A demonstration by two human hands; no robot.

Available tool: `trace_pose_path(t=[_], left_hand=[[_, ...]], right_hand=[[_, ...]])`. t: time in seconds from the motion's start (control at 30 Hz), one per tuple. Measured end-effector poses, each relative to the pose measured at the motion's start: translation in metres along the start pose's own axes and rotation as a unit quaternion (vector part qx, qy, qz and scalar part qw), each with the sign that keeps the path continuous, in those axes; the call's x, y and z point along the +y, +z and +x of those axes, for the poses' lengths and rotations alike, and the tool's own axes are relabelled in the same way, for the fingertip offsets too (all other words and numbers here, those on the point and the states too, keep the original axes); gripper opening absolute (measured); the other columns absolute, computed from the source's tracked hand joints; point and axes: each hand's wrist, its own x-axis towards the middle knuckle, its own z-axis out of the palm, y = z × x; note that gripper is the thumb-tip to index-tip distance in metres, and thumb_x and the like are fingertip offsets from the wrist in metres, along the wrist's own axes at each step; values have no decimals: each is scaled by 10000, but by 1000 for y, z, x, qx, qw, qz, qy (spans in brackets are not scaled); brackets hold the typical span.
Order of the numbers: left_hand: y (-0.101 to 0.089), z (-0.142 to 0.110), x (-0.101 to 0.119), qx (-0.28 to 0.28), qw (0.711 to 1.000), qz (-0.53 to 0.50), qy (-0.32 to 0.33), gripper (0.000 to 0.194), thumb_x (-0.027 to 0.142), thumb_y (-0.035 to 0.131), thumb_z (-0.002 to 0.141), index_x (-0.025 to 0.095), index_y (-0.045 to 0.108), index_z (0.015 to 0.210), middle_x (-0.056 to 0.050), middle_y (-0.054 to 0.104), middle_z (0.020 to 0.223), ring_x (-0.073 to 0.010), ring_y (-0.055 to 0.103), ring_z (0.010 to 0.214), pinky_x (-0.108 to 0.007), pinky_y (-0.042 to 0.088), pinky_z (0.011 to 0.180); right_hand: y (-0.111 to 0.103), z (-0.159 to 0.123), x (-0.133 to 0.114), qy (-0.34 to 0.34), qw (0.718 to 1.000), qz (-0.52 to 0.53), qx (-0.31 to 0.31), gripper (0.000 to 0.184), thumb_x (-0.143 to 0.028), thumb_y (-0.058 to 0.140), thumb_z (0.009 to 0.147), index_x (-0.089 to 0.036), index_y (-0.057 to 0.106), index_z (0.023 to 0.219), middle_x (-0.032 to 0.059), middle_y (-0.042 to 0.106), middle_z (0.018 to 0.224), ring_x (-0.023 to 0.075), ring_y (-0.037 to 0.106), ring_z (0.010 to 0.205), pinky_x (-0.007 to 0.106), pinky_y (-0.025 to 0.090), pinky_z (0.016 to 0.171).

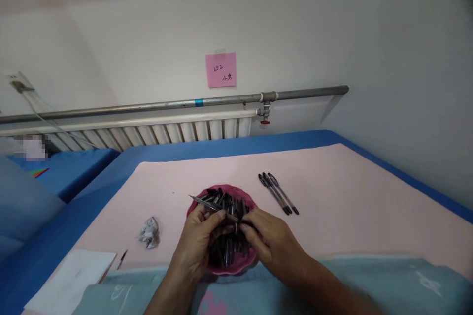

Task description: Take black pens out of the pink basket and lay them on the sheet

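Over a dark pink basket (pixel 241 191) full of black and clear pens (pixel 228 251), both of my hands work on one pen (pixel 207 204). My left hand (pixel 195 241) pinches its barrel between thumb and fingers, and the thin tip points up and to the left. At the pen's other end, the fingertips of my right hand (pixel 271 238) are closed on a dark part, perhaps the cap; my fingers partly hide it. Three capped pens (pixel 278 194) lie side by side on the pink sheet, to the right of the basket.
A pink sheet (pixel 351 197) covers the blue-edged table. Left of the basket lie a crumpled wrapper (pixel 149 233), a thin dark pen refill or similar piece (pixel 122 259) and white paper (pixel 72 280). A blue-green cloth (pixel 377 280) runs along the front edge. Behind stands a radiator (pixel 188 130).
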Motion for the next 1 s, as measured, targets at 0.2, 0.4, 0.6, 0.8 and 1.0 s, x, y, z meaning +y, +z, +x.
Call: trace_pose_path(t=[0.2,0.4,0.6,0.8,1.0], left_hand=[[0,-1,-1,-1,1000,17,2,241,220,698,633,131,566,815,-35,647,740,-128,611,649,-247,503,628],[-2,0,-3,-22,999,37,25,203,215,668,668,143,568,829,-19,641,764,-122,603,666,-242,497,627],[-4,0,-1,-61,997,37,37,190,219,663,676,155,577,834,-22,644,774,-135,606,694,-252,489,646],[-4,-1,4,-71,996,38,36,189,231,678,658,154,594,808,-32,647,755,-151,604,674,-267,476,631],[-2,-5,2,-115,991,73,19,201,220,650,685,180,635,882,-29,652,831,-152,587,781,-264,439,745]], right_hand=[[2,0,0,11,999,-35,10,61,-194,478,820,-173,530,846,55,568,789,178,505,747,300,401,659],[3,0,0,-5,999,-36,-15,192,-209,364,885,-173,528,792,46,553,723,160,488,679,283,387,617],[1,0,-3,46,997,52,-35,232,-251,340,896,-189,462,708,18,521,669,138,468,623,255,383,564],[-3,3,-7,110,977,176,-44,257,-282,397,873,-189,484,650,-29,471,556,115,451,539,224,365,488],[-4,4,-9,119,977,178,-15,111,-265,500,822,-191,583,831,-1,586,748,133,526,687,245,404,618]])
